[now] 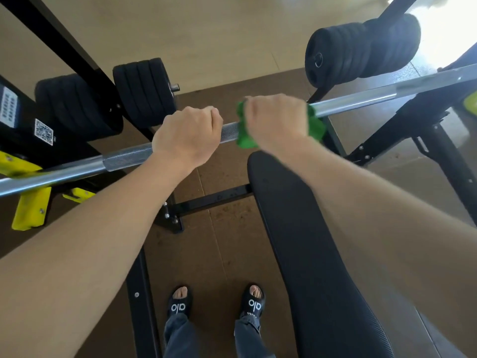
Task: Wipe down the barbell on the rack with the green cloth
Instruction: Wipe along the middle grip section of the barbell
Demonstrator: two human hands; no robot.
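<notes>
Head view: both hands' grip closed around barbell [124, 157].

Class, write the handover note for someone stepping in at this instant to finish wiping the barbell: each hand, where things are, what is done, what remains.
Left hand: bare, closed around the barbell on its knurled middle, steadying it.
Right hand: closed on the green cloth, which is wrapped around the bar just right of the left hand.
The bar lies across the rack, over the black bench.
Done: cannot tell from this view which stretches have been wiped.
Left: probably run the cloth along the full length, both ways, including the section under the left hand.
</notes>
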